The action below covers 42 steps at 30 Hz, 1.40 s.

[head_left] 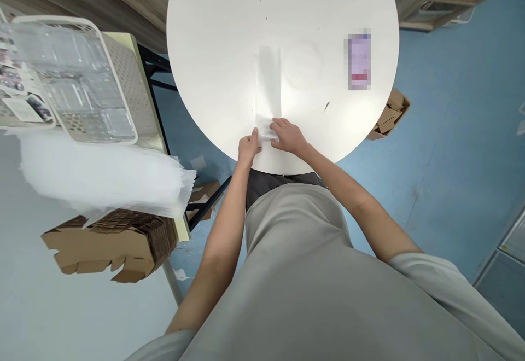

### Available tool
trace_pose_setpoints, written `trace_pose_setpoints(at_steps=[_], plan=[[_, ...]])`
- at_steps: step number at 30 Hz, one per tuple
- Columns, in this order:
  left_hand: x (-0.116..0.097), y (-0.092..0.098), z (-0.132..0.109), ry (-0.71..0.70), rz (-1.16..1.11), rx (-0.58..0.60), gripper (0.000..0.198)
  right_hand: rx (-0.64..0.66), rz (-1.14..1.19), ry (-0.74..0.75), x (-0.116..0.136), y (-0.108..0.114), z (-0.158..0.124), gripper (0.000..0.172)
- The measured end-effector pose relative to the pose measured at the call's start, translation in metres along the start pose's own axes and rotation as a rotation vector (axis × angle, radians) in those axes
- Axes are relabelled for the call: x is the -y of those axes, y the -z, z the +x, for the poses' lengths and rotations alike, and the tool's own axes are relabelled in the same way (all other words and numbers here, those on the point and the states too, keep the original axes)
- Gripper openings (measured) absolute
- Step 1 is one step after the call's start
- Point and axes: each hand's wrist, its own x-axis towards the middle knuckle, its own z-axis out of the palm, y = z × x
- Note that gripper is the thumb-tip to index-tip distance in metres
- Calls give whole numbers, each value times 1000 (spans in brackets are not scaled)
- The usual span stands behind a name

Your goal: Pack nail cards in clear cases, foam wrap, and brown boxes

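A narrow, translucent white strip of packing foam sheet (269,79) lies lengthwise on the round white table (213,65), running away from me. At its near end is a small clear or whitish bundle (267,130), whose contents I cannot make out. My left hand (248,149) is closed at the left side of this end, thumb up, pinching the edge of the sheet. From the right, my right hand (289,135) curls its fingers over the same end and grips it against the table. The two hands are a short gap apart.
A purple blurred rectangular item (360,61) lies on the table's right side. To the left, a shelf carries a white basket (135,87) of clear plastic boxes, a stack of white foam sheets (102,169) and flattened cardboard boxes (110,246). An open carton (391,114) stands right of the table.
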Motion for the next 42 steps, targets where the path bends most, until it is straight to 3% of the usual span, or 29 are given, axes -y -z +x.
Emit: trace_pose_setpoints(at_steps=[3,8,12,16,22,25,27,29,31,33,36,42], plan=[[-3,-5,0,97,-256,114,51,13,14,18,-3,7,1,48],[-2,-15,4,58,-240,44,29,21,13,59,-10,2,-4,49],[4,-18,3,28,-246,20,12,-9,19,137,-13,-8,-16,76],[5,-18,1,9,-245,19,12,-30,22,183,-10,-20,-25,102],[5,-14,6,16,-277,87,17,-39,11,144,-8,-40,-26,82],[6,-7,9,15,-147,69,17,-47,5,150,-11,-42,-25,75],[3,-2,9,-44,64,-1,30,-33,-2,146,-11,-40,-25,73],[-3,2,7,-220,279,-41,47,-21,-4,137,-10,-37,-25,71],[-10,1,5,-449,410,39,54,-15,1,124,-10,-35,-25,70],[-18,-2,5,-604,465,203,52,-2,7,111,-9,-32,-24,69],[-25,-4,7,-672,523,347,50,27,10,93,-11,-28,-21,69],[-20,5,5,-643,520,324,53,73,30,123,-15,-13,-17,71]])
